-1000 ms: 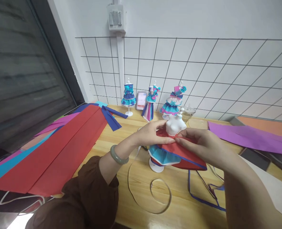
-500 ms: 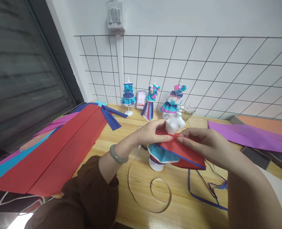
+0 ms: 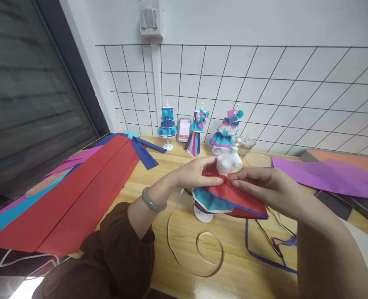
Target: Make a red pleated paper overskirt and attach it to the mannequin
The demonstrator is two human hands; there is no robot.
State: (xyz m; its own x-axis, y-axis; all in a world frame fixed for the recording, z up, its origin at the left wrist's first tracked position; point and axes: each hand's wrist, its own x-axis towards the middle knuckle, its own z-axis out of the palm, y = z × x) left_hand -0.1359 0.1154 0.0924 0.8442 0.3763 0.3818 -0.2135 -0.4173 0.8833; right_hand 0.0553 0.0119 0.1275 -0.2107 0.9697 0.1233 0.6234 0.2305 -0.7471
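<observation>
A small white mannequin (image 3: pixel 228 161) stands on a round white base (image 3: pixel 203 214) in front of me. Red fabric (image 3: pixel 243 198) with a blue edge wraps its waist, over a light-blue layer (image 3: pixel 210 200) edged in white. My left hand (image 3: pixel 202 172) curls around the waist from the left, its thumb pressing the top of the red fabric. From the right, my right hand (image 3: pixel 261 182) pinches the same fabric between thumb and fingertips, making a gathered fold at the front. The back of the waist is hidden.
Three dressed mini mannequins (image 3: pixel 167 124) and a phone (image 3: pixel 184 129) stand along the wall. Large red fabric (image 3: pixel 68 195) covers the left side; purple fabric (image 3: pixel 327 176) lies right. A thin pale cord (image 3: pixel 223 253) and blue strips (image 3: pixel 265 261) lie on the table. A glass bowl (image 3: pixel 248 143) sits behind.
My right fingertips have shifted slightly left toward my left thumb, and the red fabric at the waist front is now bunched into a fold. The left hand has barely moved.
</observation>
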